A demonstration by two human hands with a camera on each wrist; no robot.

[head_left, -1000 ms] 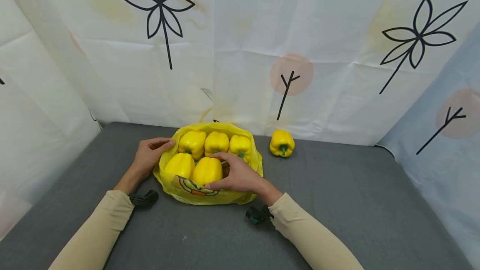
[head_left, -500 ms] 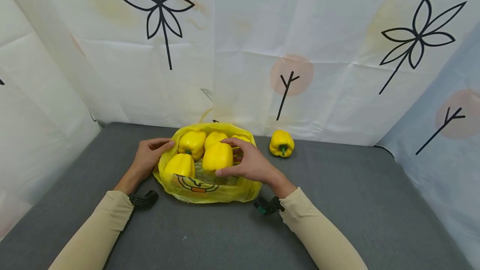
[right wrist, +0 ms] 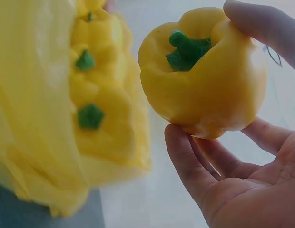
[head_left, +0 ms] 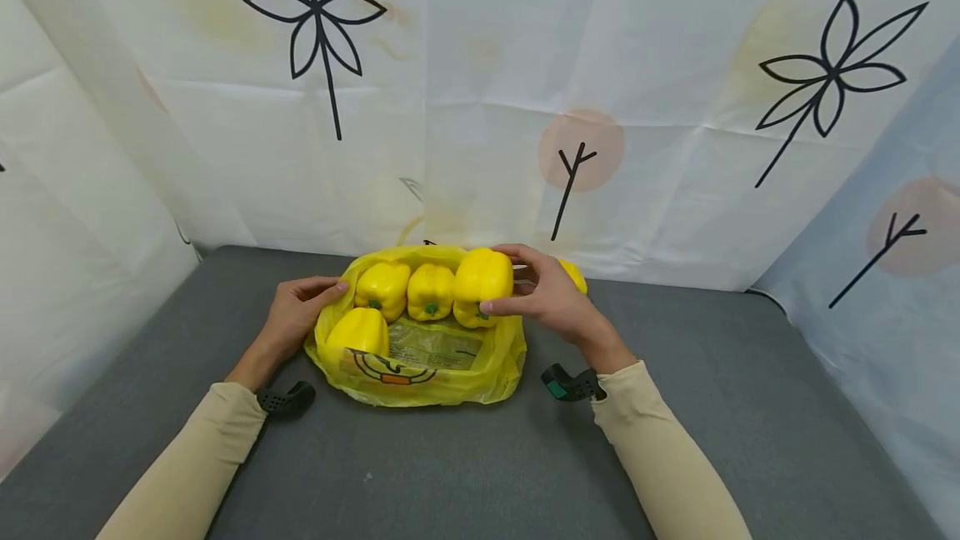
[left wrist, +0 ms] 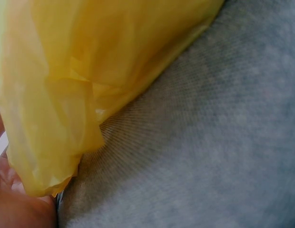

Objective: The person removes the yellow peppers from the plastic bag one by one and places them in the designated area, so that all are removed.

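Observation:
A yellow plastic bag [head_left: 420,394] lies with its mouth open, several yellow bell peppers inside, among them a front-left pepper [head_left: 358,330] and a back-middle pepper [head_left: 431,290]. My left hand [head_left: 292,319] holds the bag's left rim; in the left wrist view, part of the hand [left wrist: 24,209] shows beside the plastic. My right hand [head_left: 555,294] grips a bell pepper [head_left: 483,275] between thumb and fingers above the bag's right side. In the right wrist view, its green stem shows on the held pepper [right wrist: 204,90]. It partly covers another pepper [head_left: 471,319] in the bag.
Another yellow bell pepper [head_left: 573,273] sits on the grey table [head_left: 420,473] right of the bag, mostly hidden behind my right hand. A white printed cloth [head_left: 480,107] hangs along the table's back edge and both sides.
My right hand has lifted the pepper from the front of the bag and carried it right and back, baring the bag's printed inside. The left hand has stayed at the rim.

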